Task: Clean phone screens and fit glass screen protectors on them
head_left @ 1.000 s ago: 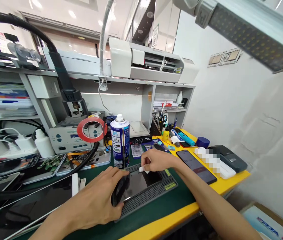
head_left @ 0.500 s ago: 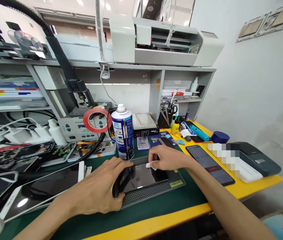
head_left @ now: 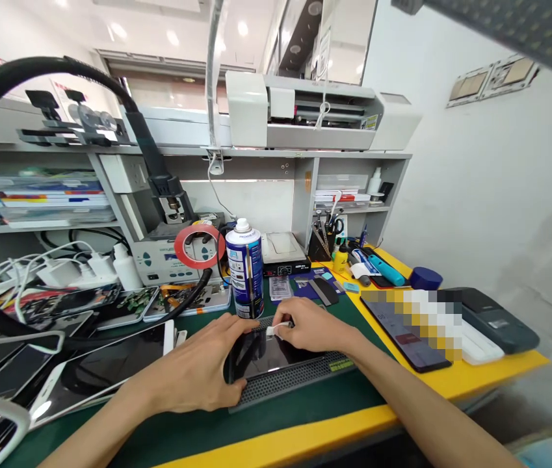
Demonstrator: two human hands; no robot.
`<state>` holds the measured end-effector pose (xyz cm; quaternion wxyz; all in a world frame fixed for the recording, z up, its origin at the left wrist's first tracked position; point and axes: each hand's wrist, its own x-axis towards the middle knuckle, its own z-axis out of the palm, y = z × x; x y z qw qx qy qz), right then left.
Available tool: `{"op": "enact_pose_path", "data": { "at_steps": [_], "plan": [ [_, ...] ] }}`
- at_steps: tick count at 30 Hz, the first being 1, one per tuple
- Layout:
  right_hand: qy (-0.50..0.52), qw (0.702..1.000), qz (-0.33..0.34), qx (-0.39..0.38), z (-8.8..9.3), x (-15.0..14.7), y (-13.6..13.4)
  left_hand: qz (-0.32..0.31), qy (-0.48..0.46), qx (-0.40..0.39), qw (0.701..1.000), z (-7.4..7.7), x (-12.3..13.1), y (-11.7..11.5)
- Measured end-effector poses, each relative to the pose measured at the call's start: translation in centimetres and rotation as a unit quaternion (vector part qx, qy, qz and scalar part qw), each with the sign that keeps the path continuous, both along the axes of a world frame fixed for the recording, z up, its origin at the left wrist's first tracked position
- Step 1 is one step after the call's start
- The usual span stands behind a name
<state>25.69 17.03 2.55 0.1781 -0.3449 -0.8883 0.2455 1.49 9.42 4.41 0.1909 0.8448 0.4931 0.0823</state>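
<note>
Clock centred on the black phone. At 9 o'clock, a white-edged tablet lay face up on the green mat. Just right of it, also at 9, the left hand held the phone's left end, thumb and fingers set wide, thumb at the near edge, fingers at the far one. At 11, a red ring of tape; just right of it, near half past 11, a blue spray can stood upright. At centre, the phone lay screen up on a grey pad. At 2 o'clock, the right hand held a small white wipe in narrow-pinched fingers over the screen; pressure could not be told. At 1, farther off, a yellow bottle. At 3, a second phone lay partly blurred, well apart from the first.
</note>
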Motion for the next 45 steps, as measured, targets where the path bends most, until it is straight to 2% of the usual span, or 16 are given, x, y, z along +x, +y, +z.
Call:
{"op": "enact_pose_path", "data": {
  "at_steps": [4, 9, 15, 20, 24, 26, 33, 38, 45],
  "plan": [
    [0.009, 0.996, 0.007, 0.094, -1.0, -2.0, -0.8, 0.001, 0.0, 0.004, 1.0, -0.3, 0.0, 0.0],
    [-0.036, 0.978, 0.027, 0.203, -1.7, -3.6, -1.6, -0.007, -0.018, 0.017, 1.0, -0.6, 0.0, -0.1],
    [-0.043, 0.975, 0.029, 0.215, -1.9, -4.2, -2.3, -0.014, -0.034, 0.041, 0.999, -0.6, -0.1, -0.3],
    [-0.026, 0.976, 0.006, 0.214, -2.8, -5.9, -2.7, -0.03, -0.021, 0.03, 0.999, -0.4, -0.3, -0.4],
    [-0.073, 0.968, 0.04, 0.236, -2.7, -7.5, -2.9, -0.03, -0.015, 0.024, 0.999, -0.2, -0.6, -0.3],
    [-0.078, 0.97, 0.06, 0.223, -2.3, -7.9, -3.1, -0.034, -0.012, 0.02, 0.999, -0.1, -0.7, -0.2],
    [-0.025, 0.991, 0.089, 0.1, -0.9, -6.8, -3.8, -0.061, 0.001, 0.02, 0.998, 0.4, -0.9, -0.1],
    [-0.02, 0.987, 0.142, 0.078, -0.3, -5.8, -4.1, -0.065, -0.003, 0.015, 0.998, 0.3, -0.9, 0.0],
    [-0.034, 0.985, 0.163, 0.054, 0.2, -4.9, -4.2, -0.053, 0.006, -0.017, 0.998, 0.4, -0.9, -0.1]
  ]
}}
